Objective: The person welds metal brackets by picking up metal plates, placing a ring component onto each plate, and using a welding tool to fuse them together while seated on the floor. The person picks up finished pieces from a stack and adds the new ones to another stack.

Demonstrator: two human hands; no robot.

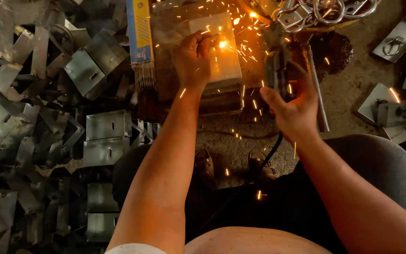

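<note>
Left hand [192, 57] pinches something small (too glare-washed to identify) at the bright spark point on a pale flat metal plate [222, 61]. Right hand [293, 104] is clenched around a dark grey electrode holder [277, 66] beside the plate; folded grey sheet-metal brackets [90, 70] lie piled left.

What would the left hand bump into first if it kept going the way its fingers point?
Probably the bright glowing spot on the pale metal plate. The left hand has its fingertips aimed right at it, nearly touching, with sparks flying off. How close it really is, is hard to tell from above.
</note>
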